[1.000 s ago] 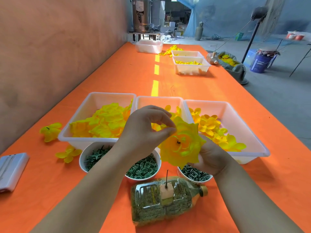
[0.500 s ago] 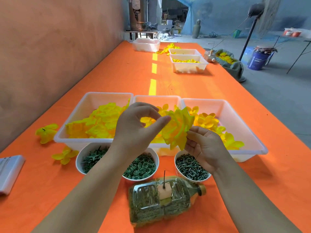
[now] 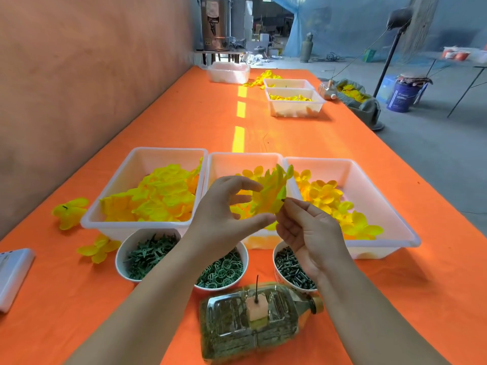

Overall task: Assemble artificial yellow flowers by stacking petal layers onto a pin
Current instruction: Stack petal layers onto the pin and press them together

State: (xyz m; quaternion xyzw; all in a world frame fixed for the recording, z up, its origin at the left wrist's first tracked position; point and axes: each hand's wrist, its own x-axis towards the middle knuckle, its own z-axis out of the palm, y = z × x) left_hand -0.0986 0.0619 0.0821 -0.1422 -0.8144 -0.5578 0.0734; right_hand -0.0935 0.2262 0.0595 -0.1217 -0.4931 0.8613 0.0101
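Flower is in the air over the middle tray, turned edge-on: face toward the left hand, back toward the right hand. Its axis runs about level, left to right.

Right fingers pinch the dark stub at the flower's back, thumb and forefinger closed on it. Left fingers are spread in a loose curve round the flower's face, with forefinger at the top edge and thumb just under the bottom edge. Cannot tell if they grip or only touch.

Pin stands upright and bare in the foam block on the bottle, which lies on its side on the worktop. The pin is nearer the person than the flower, below both hands and between the forearms.

Judgement: this flower looks stacked and is off the pin. The right hand has the sure hold, so it likely carries the flower away. The left hand is closer to the petal trays for the next layer, which has to go down the vertical pin.
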